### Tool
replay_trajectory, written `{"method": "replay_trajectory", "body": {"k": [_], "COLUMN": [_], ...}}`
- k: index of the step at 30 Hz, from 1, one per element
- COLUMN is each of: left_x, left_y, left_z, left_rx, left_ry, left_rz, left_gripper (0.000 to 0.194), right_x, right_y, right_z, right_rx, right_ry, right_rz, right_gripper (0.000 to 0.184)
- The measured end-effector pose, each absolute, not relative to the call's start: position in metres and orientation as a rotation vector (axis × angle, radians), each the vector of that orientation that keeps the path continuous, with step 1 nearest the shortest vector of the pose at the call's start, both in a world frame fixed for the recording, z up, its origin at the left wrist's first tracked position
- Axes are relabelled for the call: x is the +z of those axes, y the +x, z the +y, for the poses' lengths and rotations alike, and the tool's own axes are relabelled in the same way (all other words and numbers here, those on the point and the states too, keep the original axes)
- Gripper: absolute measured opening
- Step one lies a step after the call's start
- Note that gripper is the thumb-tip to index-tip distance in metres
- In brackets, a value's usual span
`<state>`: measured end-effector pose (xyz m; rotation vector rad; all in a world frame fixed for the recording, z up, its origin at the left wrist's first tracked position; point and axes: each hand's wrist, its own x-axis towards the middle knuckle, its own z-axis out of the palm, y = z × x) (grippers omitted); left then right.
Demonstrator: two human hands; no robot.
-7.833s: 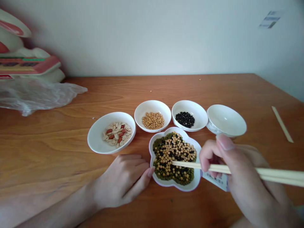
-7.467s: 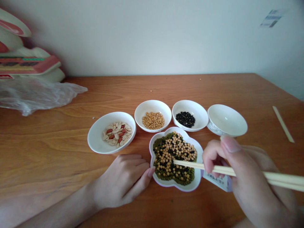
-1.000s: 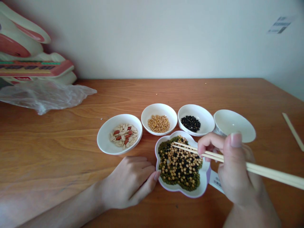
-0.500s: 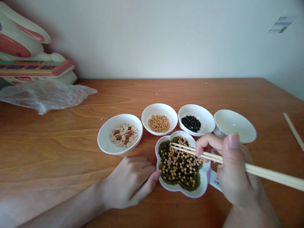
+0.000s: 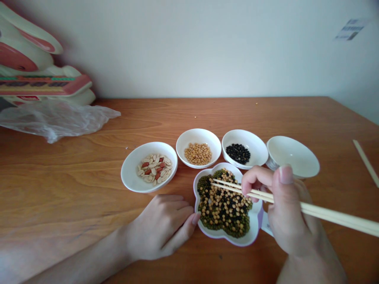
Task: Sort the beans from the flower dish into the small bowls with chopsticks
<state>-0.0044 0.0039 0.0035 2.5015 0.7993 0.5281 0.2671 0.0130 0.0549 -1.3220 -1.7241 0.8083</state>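
Note:
My right hand [image 5: 291,205] is closed around a pair of wooden chopsticks [image 5: 331,213], their tips slightly parted among the beans in a flower-shaped dish [image 5: 251,232]. The dish is white with a pale purple rim. Mixed in it are green beans [image 5: 241,228], black beans and pale yellow soybeans [image 5: 217,213]. No bean shows clearly between the tips. My left hand [image 5: 164,227] lies on the table with curled fingers, the thumb and fingertips at the dish's left rim, seeming to grip it; the fingertips are partly hidden.
Behind the dish stand white bowls: one with peanuts [image 5: 154,169], one with soybeans [image 5: 197,154], one with black beans [image 5: 237,154], and a bowl [image 5: 293,156] with no contents visible. A plastic bag [image 5: 59,118] and rabbit-shaped toy keyboard [image 5: 44,85] sit left. A pale stick [image 5: 365,161] lies right.
My right hand has shifted slightly left with the chopsticks, and their tips have moved a little lower and to the left in the dish. My left hand stays put.

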Motion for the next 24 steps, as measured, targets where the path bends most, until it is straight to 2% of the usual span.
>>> {"method": "replay_trajectory", "body": {"k": [24], "left_x": [0.003], "left_y": [-0.003], "left_z": [0.003], "left_rx": [0.556], "left_ry": [2.51], "left_rz": [0.801], "left_gripper": [0.041], "right_x": [0.047], "right_y": [0.271], "right_z": [0.013], "right_rx": [0.912], "right_ry": [-1.265], "right_rz": [-1.631], "right_gripper": [0.077]}}
